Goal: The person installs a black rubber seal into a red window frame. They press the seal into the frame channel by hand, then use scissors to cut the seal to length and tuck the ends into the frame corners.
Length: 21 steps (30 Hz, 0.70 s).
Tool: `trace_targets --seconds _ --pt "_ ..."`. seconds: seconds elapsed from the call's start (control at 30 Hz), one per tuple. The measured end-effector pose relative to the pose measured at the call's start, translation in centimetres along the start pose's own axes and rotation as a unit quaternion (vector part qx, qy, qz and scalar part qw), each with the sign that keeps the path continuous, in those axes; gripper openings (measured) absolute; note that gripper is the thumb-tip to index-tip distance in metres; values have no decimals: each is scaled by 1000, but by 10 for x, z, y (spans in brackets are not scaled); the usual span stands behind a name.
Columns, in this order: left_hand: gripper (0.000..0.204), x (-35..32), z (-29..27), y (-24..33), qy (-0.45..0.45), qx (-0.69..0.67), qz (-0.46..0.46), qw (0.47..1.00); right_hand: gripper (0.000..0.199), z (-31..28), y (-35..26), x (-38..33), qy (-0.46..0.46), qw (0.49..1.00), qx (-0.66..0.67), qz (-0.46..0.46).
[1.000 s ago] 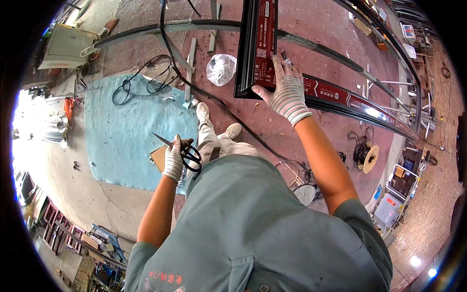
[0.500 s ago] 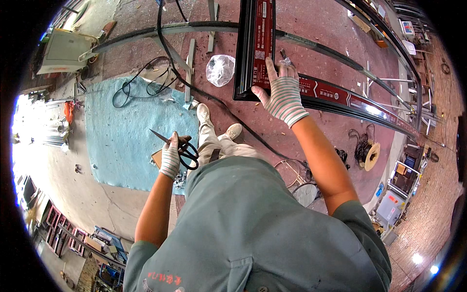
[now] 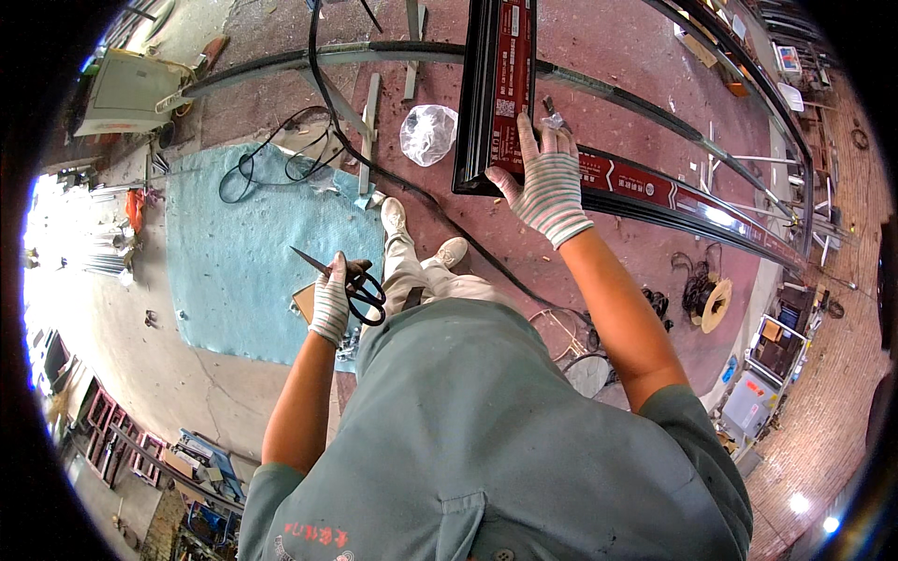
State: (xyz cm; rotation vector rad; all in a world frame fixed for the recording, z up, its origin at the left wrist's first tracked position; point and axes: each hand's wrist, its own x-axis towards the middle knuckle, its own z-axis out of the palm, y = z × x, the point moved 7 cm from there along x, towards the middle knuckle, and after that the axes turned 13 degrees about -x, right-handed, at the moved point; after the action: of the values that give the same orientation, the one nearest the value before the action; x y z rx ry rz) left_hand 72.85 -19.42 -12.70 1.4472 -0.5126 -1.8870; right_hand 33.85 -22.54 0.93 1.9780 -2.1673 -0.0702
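My left hand [image 3: 330, 304], in a striped glove, is closed around a pair of scissors [image 3: 367, 297] with black handles. Its dark blades point away to the upper left, above the blue mat. My right hand [image 3: 550, 182], gloved the same way, lies on the corner of a black frame [image 3: 472, 112] faced with red printed film [image 3: 505, 89]. Its thumb and index finger are spread across that corner; the other fingers are partly bent. A small shiny piece [image 3: 554, 120] shows at those fingertips; whether they hold it I cannot tell.
A dark padded rail [image 3: 402, 52] crosses beneath the frame. Black cable [image 3: 440, 208] runs over the red floor past my feet. Around me are a blue mat [image 3: 224, 309], a clear plastic bag [image 3: 428, 136], a spool [image 3: 716, 303] and a grey-green cabinet [image 3: 126, 98].
Almost nothing differs. The scene sits slightly further right in the picture; both hands keep their hold and pose.
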Motion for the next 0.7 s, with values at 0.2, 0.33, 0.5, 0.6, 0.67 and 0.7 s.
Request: trace_targets --seconds 0.2,0.33,0.5,0.6,0.67,0.7 --pt "49 1 0 2 -7 1 9 1000 114 -3 2 1 6 1000 20 1" --pt "49 4 1 0 -4 10 5 1000 111 -5 0 2 -15 1000 -1 11" --pt "50 7 -1 -2 -7 22 4 1000 105 -8 -4 3 -19 1000 -5 1" --pt "51 7 -1 -2 -11 23 7 1000 103 -7 -5 3 -22 1000 -17 -4" --pt "51 7 -2 -2 -11 39 -1 999 104 -7 -4 3 -25 999 -25 -3" --pt "51 8 -2 -2 -13 31 2 999 105 -7 -3 3 -30 999 -27 0"
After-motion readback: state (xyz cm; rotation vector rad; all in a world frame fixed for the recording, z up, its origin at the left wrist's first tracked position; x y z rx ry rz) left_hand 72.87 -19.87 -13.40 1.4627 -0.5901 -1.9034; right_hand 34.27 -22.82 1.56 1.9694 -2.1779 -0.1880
